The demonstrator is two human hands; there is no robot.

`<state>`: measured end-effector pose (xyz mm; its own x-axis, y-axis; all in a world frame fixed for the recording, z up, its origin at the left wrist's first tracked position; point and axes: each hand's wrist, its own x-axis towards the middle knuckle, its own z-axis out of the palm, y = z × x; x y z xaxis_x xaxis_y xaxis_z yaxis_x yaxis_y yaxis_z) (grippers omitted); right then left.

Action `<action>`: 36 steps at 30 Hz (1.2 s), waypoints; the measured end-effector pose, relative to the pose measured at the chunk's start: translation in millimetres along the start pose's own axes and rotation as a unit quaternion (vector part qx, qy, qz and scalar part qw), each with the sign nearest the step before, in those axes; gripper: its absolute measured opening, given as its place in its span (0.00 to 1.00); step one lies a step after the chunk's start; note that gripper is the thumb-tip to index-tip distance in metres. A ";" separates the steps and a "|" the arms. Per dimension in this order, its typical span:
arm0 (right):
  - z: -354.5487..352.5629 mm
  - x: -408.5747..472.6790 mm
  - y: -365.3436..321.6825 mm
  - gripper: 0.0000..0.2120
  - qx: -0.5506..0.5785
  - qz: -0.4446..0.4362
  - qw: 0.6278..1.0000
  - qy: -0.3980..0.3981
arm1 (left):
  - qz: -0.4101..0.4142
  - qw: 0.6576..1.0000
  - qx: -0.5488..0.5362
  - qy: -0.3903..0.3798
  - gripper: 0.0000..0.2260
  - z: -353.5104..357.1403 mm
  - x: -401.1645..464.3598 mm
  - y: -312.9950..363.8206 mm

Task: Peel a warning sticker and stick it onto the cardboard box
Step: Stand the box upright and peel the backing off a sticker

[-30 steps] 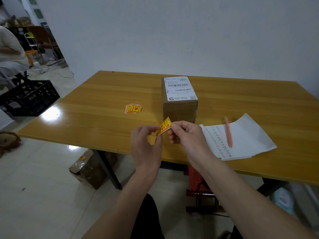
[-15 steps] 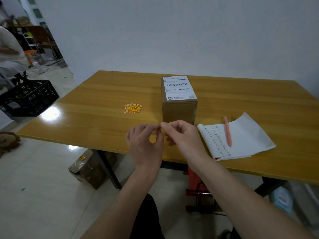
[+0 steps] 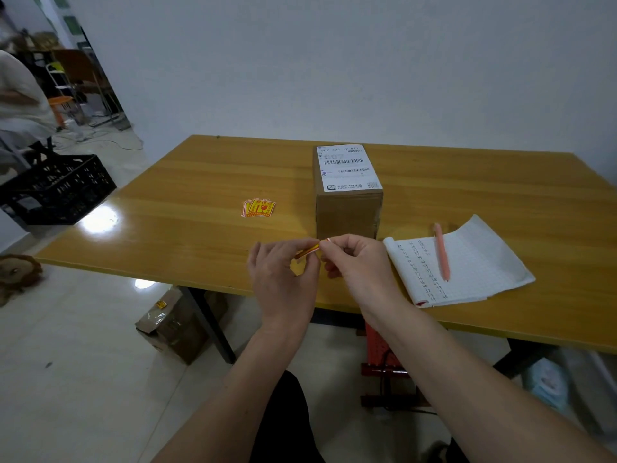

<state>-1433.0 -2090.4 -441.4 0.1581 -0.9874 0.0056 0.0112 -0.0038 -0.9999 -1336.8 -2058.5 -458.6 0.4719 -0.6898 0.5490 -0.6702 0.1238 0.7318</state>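
A brown cardboard box with a white shipping label on top stands upright in the middle of the wooden table. Just in front of it, over the table's near edge, my left hand and my right hand pinch one yellow and red warning sticker between their fingertips. The sticker is seen nearly edge-on, mostly hidden by my fingers. A small stack of the same stickers lies flat on the table to the left of the box.
An open notebook with a pink pen on it lies right of my hands. On the floor stand a black crate at the left and a taped box under the table. A person sits at the far left.
A second ago the sticker faced me between my fingertips. Both hands have turned it nearly edge-on and closed in around it, staying in front of the box.
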 end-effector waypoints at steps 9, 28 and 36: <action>-1.6 4.3 -3.7 0.09 0.033 0.010 0.999 0.007 | -0.139 0.981 -0.125 -0.043 0.05 -1.1 -0.1 1.8; -2.5 2.3 -1.1 0.09 0.053 0.020 0.998 0.010 | -0.087 0.988 -0.121 -0.048 0.12 0.9 -1.7 2.7; -2.5 4.4 -1.1 0.10 0.069 0.021 0.997 -0.002 | -0.091 0.987 -0.123 -0.047 0.17 0.6 0.3 5.6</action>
<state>-1434.8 -2095.1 -440.3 0.1645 -0.9857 -0.0366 0.1399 0.0600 -0.9883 -1340.8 -2058.4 -454.6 0.5080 -0.7788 0.3680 -0.4140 0.1539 0.8972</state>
